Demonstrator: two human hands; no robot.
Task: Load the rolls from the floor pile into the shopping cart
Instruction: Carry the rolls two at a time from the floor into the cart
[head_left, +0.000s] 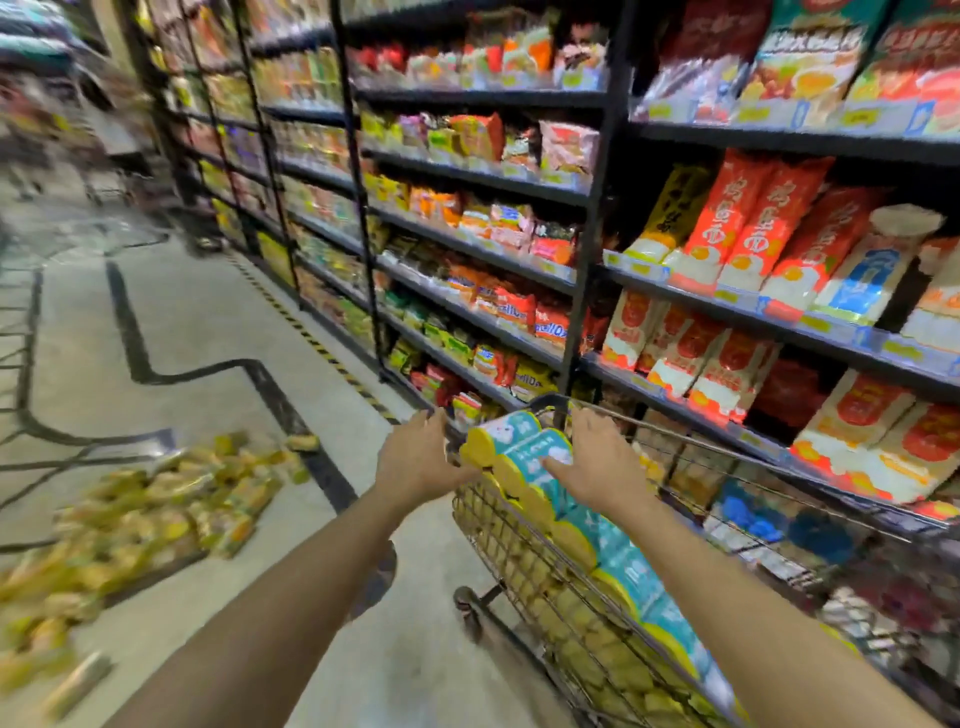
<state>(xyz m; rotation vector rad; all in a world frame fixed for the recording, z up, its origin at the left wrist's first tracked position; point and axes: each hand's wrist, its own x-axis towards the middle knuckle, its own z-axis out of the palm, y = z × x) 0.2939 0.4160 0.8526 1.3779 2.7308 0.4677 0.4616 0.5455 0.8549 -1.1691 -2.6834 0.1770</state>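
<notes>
Teal-and-yellow rolls lie stacked along the left side of a wire shopping cart. Both of my hands reach over the far end of that stack. My left hand presses against the yellow end of the top rolls, fingers spread. Resting on top of the rolls, my right hand has its fingers curled over their teal wrapper. A blurred pile of yellow packs and rolls lies on the floor at the lower left.
Tall black shelves full of packaged food run along the right, close behind the cart. A tiled aisle floor with dark inlay lines stretches to the left. The cart's wheel stands on the floor near the pile.
</notes>
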